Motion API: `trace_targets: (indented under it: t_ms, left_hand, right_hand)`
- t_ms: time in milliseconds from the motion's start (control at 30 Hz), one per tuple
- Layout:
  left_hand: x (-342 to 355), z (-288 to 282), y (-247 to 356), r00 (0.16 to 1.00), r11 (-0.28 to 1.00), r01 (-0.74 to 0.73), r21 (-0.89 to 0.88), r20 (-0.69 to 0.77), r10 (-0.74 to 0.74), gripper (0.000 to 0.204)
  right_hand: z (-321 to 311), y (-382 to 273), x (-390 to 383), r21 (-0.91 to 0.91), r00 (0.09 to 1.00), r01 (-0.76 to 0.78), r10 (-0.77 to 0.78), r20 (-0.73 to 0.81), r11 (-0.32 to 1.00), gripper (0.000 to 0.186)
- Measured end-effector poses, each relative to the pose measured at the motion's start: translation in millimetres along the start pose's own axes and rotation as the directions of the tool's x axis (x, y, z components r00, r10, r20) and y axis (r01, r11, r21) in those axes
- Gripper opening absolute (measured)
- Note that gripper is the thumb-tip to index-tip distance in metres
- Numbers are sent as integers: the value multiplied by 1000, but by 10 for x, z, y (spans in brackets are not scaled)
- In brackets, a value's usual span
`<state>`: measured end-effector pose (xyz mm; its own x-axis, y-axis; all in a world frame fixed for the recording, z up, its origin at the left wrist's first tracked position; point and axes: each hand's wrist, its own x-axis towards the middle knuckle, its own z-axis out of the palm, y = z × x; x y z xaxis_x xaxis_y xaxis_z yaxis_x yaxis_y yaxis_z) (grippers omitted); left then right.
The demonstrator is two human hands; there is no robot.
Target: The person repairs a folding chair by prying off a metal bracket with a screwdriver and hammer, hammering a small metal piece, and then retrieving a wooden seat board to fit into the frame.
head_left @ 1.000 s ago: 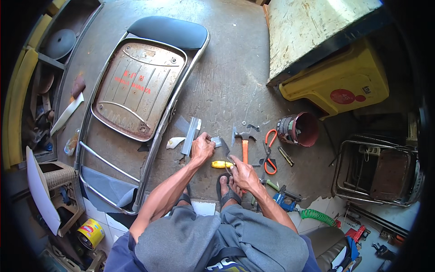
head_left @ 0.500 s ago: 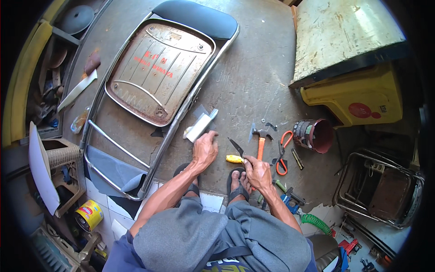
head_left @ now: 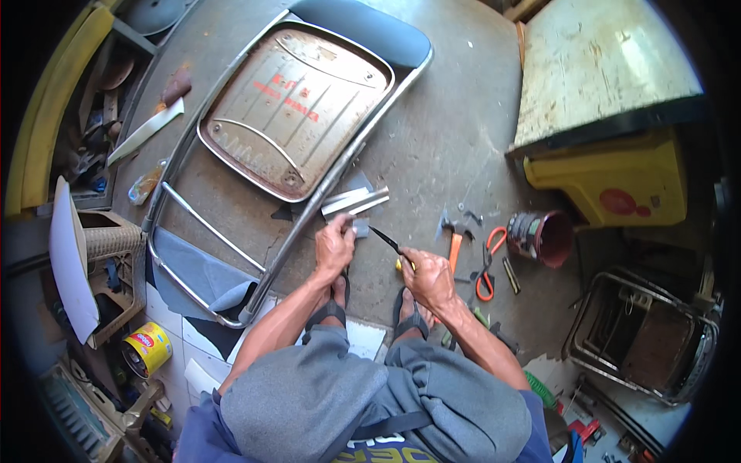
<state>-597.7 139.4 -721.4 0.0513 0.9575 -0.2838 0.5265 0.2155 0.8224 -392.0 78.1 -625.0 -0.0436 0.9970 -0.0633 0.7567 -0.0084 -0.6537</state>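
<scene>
In my right hand point(head_left: 429, 276) is a knife with a dark pointed blade point(head_left: 384, 238), its tip toward the left hand. A bit of yellow point(head_left: 400, 264) shows beside the right fingers; whether it is the knife's handle I cannot tell. My left hand point(head_left: 334, 247) has its fingers drawn together, slightly blurred. Next to its fingertips is a small translucent piece point(head_left: 360, 227); whether they grip it is unclear. Just beyond lie white and shiny silvery strips point(head_left: 355, 201), beside the tube frame of a folded metal chair point(head_left: 297, 116).
To the right lie a hammer point(head_left: 455, 245), orange-handled scissors point(head_left: 488, 266) and a reddish can point(head_left: 540, 238). A yellow plastic stool point(head_left: 610, 181) stands by a worn bench point(head_left: 610, 62). A rusty chair frame point(head_left: 644, 336) is at lower right, a yellow tin point(head_left: 147, 349) at left.
The right hand has raised the blade and brought it nearer the left hand. The left hand has drawn back from the white item, whose strips now lie spread apart. The whole view has shifted slightly.
</scene>
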Motion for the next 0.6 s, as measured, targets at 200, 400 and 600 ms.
trace_targets:
  t_ms: [200, 400, 600]
  left_hand:
    - [-16, 107, 31, 986, 981, -151, 122, -50, 158, 46]
    - [-100, 66, -89, 970, 944, -241, 224, 65, 233, 50]
    - [-86, 165, -96, 953, 922, -302, 242, 104, 284, 46]
  right_hand:
    - [82, -30, 138, -240, 981, -59, 100, 165, 969, 11]
    - [126, -186, 180, -311, 965, -74, 147, 218, 947, 15]
    - [95, -190, 140, -332, 966, -65, 142, 214, 941, 14]
